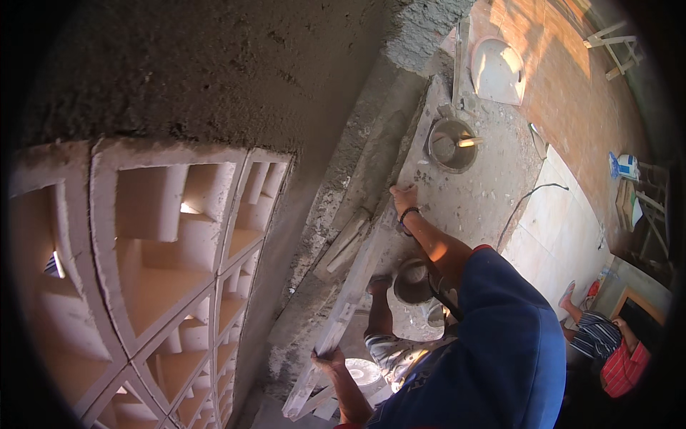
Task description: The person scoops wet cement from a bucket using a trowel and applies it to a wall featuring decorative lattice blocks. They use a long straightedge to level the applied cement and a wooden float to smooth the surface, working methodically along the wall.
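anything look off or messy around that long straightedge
Yes: wet mortar lies in rough, uneven clumps along the wall's edge beside the long straightedge, which the left hand and right hand grip. Splatter also dots the floor near the bucket.

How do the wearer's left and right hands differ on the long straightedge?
The left hand grips the straightedge at its near end; the right hand grips it farther along. The right wrist wears a dark band; the left shows none. Both hold it against the grey wall.

grey wall (236,71); blue sleeve (500,343); whitish plank (371,250)
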`<state>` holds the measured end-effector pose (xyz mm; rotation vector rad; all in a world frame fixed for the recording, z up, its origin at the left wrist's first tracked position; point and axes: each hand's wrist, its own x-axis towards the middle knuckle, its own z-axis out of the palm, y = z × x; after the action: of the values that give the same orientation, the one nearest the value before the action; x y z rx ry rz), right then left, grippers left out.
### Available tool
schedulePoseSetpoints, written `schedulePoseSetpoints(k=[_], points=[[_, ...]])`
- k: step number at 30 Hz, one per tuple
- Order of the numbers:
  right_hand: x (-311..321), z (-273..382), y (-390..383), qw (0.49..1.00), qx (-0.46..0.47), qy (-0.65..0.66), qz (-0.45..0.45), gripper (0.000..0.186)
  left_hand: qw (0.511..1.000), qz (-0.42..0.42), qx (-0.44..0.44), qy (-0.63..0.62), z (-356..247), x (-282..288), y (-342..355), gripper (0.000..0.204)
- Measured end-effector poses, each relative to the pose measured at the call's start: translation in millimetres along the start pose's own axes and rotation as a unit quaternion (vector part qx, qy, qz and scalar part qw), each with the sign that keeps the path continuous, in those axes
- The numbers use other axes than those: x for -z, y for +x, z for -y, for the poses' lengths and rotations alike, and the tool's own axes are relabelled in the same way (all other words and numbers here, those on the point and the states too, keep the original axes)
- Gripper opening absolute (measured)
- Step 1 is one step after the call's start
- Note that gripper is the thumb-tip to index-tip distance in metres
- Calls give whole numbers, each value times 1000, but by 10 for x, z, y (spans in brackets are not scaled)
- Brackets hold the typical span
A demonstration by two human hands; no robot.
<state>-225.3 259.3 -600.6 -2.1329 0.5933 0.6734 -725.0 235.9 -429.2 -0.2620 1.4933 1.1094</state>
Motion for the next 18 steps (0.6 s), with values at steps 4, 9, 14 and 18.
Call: schedulePoseSetpoints(k=[4,9,14,18], points=[[-148,157,202,1000,-17,1,19,97,998,-60,23,23,388,-131,383,43],[-561,150,588,998,0,-55,29,92,984,-156,88,11,919,-71,1044,47],[-1120,-226,1339,981,-22,-192,-7,76,976,-174,123,54,1265,125,1643,49],[-1177,-512,1459,980,81,-169,-63,62,970,15,-5,241,1263,673,1710,54]])
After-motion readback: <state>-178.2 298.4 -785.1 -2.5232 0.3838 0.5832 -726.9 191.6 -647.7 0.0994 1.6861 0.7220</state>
